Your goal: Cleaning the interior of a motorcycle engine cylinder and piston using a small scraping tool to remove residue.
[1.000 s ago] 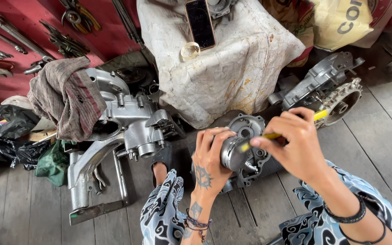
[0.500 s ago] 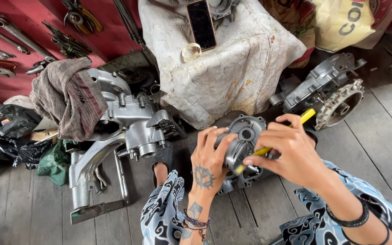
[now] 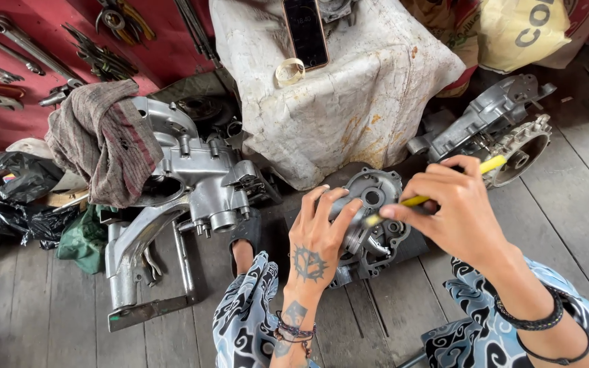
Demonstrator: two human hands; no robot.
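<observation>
**Grey engine cover and yellow tool on the plank floor**

The grey cast-metal engine cover [image 3: 374, 219] stands tilted on the wooden plank floor [image 3: 49, 313], propped nearly on edge with its inner face turned up toward the camera. That face shows a round bore near the top, ribs, several smaller holes and bolt lugs around its rim. It sits toward the middle of the floor, just in front of the white cloth-draped block. The slim yellow-handled tool [image 3: 444, 187] lies at a slant above it, its handle end pointing up and right, its working end down against the upper inner face of the cover; the tip itself is too small to make out.
</observation>
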